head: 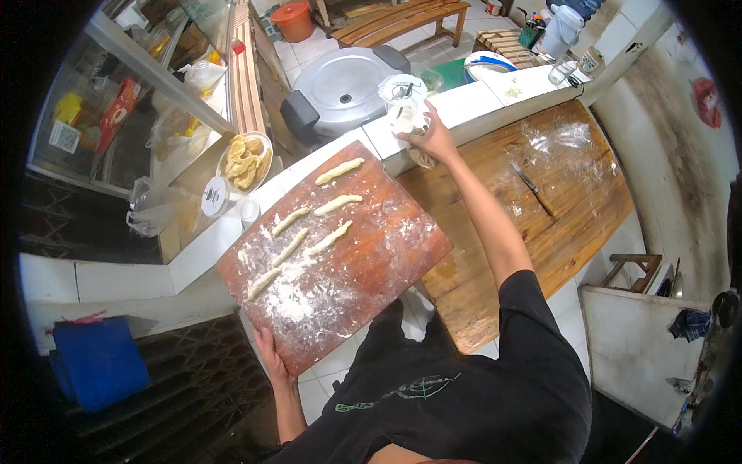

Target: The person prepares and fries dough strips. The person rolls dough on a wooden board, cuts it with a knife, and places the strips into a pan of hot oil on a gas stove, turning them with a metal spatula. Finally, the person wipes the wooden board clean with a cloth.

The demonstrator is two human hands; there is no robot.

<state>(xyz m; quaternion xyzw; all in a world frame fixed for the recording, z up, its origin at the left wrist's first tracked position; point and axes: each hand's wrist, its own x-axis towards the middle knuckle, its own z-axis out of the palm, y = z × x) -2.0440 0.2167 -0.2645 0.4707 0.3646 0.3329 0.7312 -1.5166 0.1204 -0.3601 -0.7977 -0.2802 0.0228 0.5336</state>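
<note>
My left hand point(273, 355) grips the near left edge of a reddish wooden board point(400, 232). Several rolled strips of dough point(339, 204) lie on this board, amid scattered white flour point(295, 301). The board tilts across the picture, its far end at the white tiled ledge point(458, 113). My right arm is stretched forward, and the fingers of my right hand point(432, 136) are around a clear plastic cup point(400, 113) on the ledge. The cup has a printed lid and something pale inside. A brownish cloth point(422, 158) sits just below that hand.
On the right, a wooden table point(481, 232) carries a knife point(534, 190) and a flour patch. Beyond the ledge is a large lidded metal pot point(348, 87). A plate of yellowish food point(246, 162) and a lidded plastic container point(219, 197) stand left, beside a glass display case point(98, 110).
</note>
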